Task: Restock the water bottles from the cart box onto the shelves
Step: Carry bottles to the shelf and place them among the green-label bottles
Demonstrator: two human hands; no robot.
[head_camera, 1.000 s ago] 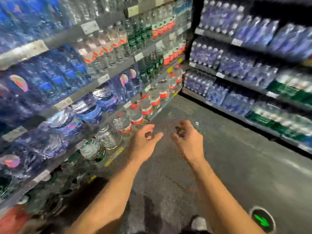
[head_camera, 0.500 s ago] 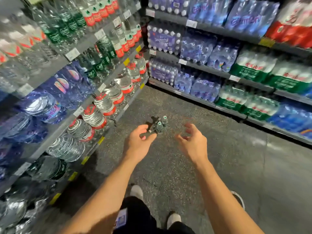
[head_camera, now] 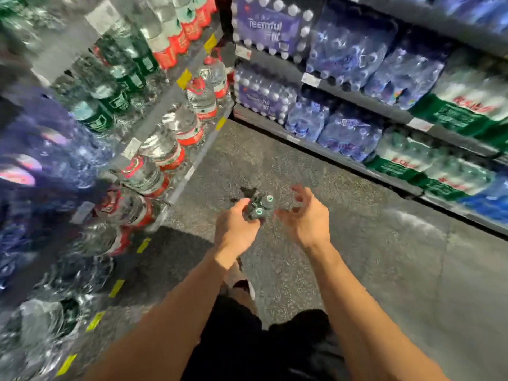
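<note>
A small cluster of dark green water bottles with green caps stands on the grey floor of the aisle, seen from above. My left hand reaches down with its fingertips at the cluster's left side; I cannot tell whether they touch it. Just right of the bottles, my right hand holds nothing, its fingers spread and curled. The shelves on the left carry red-labelled and green-labelled water bottles. No cart box is in view.
A second shelf run at the back and right holds shrink-wrapped multipacks in purple, blue and green. Large red-labelled jugs line the left lower shelf. My legs and a shoe are below my arms.
The view has swung right, away from the left shelves and down toward the floor. The bottle cluster has come into view and both hands have closed in on it.
</note>
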